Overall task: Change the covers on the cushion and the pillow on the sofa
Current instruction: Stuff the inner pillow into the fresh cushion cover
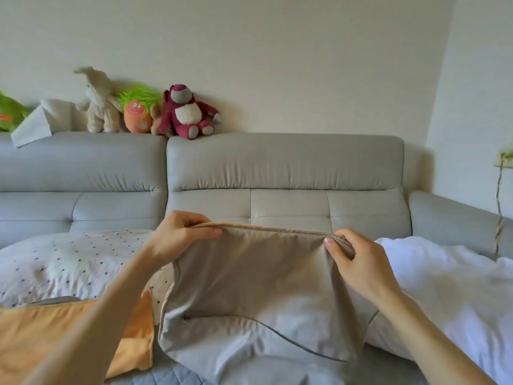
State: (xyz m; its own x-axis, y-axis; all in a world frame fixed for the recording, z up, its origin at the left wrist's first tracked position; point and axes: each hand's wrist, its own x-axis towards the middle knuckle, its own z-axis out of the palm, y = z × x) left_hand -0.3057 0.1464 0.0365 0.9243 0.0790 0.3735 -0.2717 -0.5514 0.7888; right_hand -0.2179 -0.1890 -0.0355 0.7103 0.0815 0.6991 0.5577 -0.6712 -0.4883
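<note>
I hold a beige-grey cushion cover point(249, 287) upright over the sofa seat, a zipper line curving across its lower part. My left hand point(180, 234) pinches its top edge at the left corner. My right hand point(352, 257) pinches the same edge at the right corner. A white, dotted pillow point(63, 262) lies on the seat to the left. An orange cover point(55, 329) lies flat in front of it, under my left forearm. A bare white pillow point(449, 284) lies to the right.
The grey sofa point(286, 168) fills the view, its armrest point(458, 218) at the right. Several plush toys point(183, 112) and a folded cloth point(36, 123) sit on top of the backrest. A cord point(499, 212) hangs by the right wall.
</note>
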